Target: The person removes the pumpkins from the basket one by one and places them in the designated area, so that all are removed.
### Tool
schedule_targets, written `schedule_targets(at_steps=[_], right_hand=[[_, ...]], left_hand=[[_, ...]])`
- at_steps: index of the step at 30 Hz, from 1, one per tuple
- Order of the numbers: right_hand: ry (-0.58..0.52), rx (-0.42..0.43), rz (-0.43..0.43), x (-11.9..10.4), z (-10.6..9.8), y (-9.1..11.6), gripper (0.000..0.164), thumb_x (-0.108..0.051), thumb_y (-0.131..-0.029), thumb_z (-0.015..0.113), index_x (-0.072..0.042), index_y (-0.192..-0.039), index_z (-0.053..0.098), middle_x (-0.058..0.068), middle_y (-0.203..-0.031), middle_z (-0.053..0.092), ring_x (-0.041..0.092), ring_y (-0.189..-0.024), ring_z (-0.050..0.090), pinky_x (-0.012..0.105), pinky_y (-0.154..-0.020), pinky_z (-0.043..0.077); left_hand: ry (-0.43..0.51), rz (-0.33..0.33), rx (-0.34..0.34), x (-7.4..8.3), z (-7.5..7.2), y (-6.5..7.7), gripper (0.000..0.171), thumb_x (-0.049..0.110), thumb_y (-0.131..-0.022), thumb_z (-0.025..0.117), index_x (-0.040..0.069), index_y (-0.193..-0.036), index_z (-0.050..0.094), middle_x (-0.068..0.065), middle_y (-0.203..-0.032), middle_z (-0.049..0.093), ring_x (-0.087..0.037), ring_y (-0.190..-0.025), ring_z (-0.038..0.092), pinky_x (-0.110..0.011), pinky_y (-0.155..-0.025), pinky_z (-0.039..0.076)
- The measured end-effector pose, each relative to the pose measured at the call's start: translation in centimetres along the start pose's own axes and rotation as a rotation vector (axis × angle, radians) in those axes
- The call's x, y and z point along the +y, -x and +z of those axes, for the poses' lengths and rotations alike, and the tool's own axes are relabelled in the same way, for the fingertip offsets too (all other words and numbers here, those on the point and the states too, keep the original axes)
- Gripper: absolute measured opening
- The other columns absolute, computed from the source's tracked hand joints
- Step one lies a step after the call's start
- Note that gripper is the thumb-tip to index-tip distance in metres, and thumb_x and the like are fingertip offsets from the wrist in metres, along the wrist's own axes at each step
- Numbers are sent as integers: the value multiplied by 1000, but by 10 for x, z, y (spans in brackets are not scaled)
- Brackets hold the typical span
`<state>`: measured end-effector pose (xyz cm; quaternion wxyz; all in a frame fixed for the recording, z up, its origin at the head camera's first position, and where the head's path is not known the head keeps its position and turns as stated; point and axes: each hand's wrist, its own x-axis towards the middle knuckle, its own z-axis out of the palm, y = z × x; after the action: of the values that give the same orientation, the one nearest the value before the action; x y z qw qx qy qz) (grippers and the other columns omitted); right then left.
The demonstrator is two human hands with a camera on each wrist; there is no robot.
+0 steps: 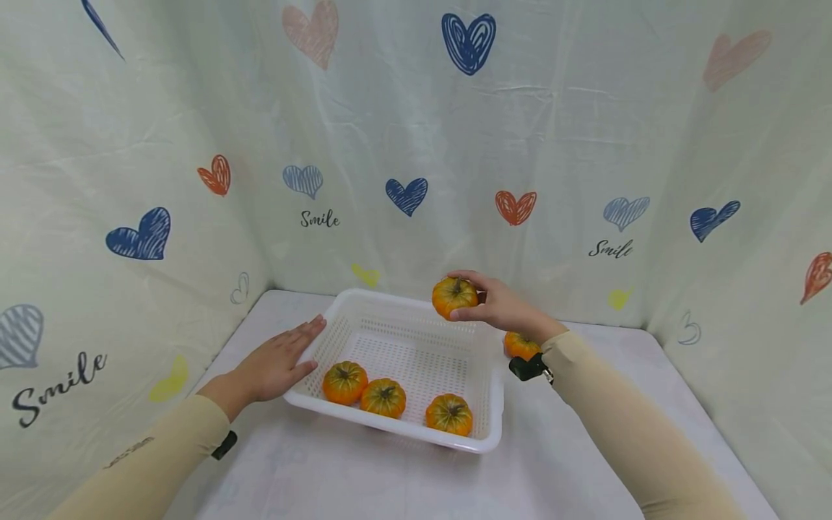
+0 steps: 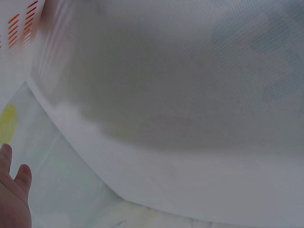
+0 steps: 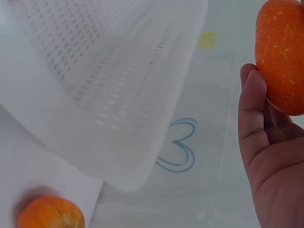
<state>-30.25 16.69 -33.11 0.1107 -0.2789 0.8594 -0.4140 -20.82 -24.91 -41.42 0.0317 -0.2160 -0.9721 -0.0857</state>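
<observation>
My right hand (image 1: 495,303) holds a small orange pumpkin (image 1: 453,297) above the back right part of a white perforated plastic basket (image 1: 416,427). The right wrist view shows the fingers curled against the pumpkin's (image 3: 281,57) side. Three more pumpkins sit inside the basket along its front: one at the left (image 1: 345,382), one beside it (image 1: 383,398) and one further right (image 1: 449,414). My left hand (image 1: 276,361) lies with straight fingers at the basket's left rim. Another pumpkin (image 1: 521,345) rests on the table outside the basket, partly hidden by the right wrist.
The basket stands on a white-covered table (image 1: 338,477). A pale curtain (image 1: 364,108) printed with hearts and "Smile" surrounds the table at the back and on both sides. Dark bands circle both wrists.
</observation>
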Motion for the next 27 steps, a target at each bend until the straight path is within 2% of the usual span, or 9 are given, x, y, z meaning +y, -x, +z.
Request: schedule_targets(at_steps=[5,12,18,23,27], right_hand=[[-18,33,6,8,-13,14,74,-31,-88,78,-21,-152,40,10,-131,55,30,-109,56,40,-92,53],[11,90,56,24,-28,35,76,-37,-87,78,-23,-151,41,10,-137,52,31,-114,55,42,-93,54],[44,136,87,35,-38,51,77,-42,-87,77,-23,-152,41,10,-142,50,33,-118,54,49,-98,50],[20,165,126,45,-47,63,79,-42,-87,77,-23,-153,38,13,-148,44,38,-125,49,56,-102,45],[15,179,147,55,-53,74,82,-41,-87,77,-20,-155,36,16,-149,41,41,-127,49,55,-100,47]], left_hand=[[5,0,1,0,0,0,73,36,-101,55,4,-158,22,-15,-162,23,-38,-144,29,-57,-115,25],[8,0,-3,-1,0,0,73,36,-101,55,4,-158,22,-15,-163,23,-38,-145,29,-57,-115,25],[7,-9,-3,-2,3,-1,75,37,-101,55,5,-159,20,-15,-163,22,-37,-145,28,-57,-116,24],[7,-19,-15,-4,5,-1,75,37,-101,55,5,-159,19,-15,-163,21,-37,-146,26,-57,-116,23],[6,-21,-15,-5,6,-1,75,38,-101,55,6,-159,18,-14,-163,21,-37,-146,26,-57,-116,23]])
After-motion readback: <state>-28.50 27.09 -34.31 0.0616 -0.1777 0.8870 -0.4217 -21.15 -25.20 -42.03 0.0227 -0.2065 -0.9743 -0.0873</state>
